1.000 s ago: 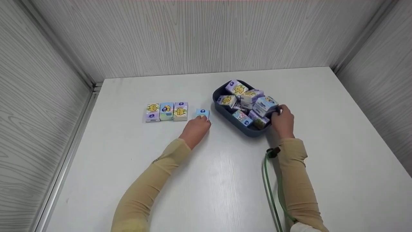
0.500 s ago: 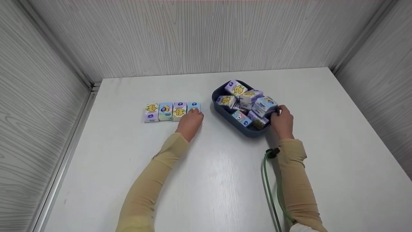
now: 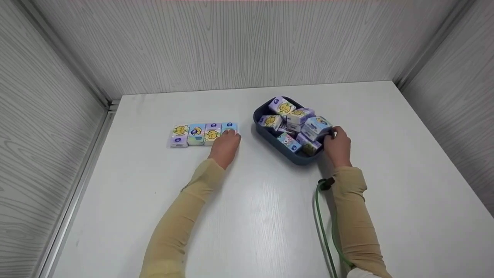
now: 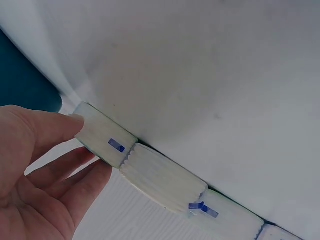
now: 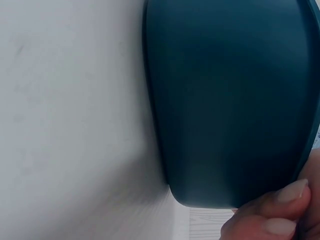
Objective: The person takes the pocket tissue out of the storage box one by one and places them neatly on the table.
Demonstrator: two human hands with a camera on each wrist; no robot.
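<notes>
In the head view, several small cartoon-printed tissue packs lie side by side in a row: a purple one point(image 3: 179, 139), a blue one point(image 3: 196, 135), another purple one point(image 3: 212, 135) and a blue one point(image 3: 229, 126) at the right end. My left hand point(image 3: 225, 147) is on this end pack. Seen from the left wrist, thumb and fingers pinch the end pack point(image 4: 105, 137), whose side meets its neighbour point(image 4: 162, 177). My right hand point(image 3: 338, 148) grips the rim of a dark blue bin point(image 3: 276, 146), its fingertips point(image 5: 290, 192) curled at the bin's edge.
The bin holds a loose heap of purple and blue packs point(image 3: 301, 116), some rising above the rim. A green cable point(image 3: 322, 227) runs beside my right forearm. Grey wood-grain panels point(image 3: 239, 46) enclose the white table point(image 3: 254, 216) at the back and sides.
My left hand has slid the blue pack leftward until it stands against the row's right end. The row has shifted slightly left. My right hand stays on the bin.
</notes>
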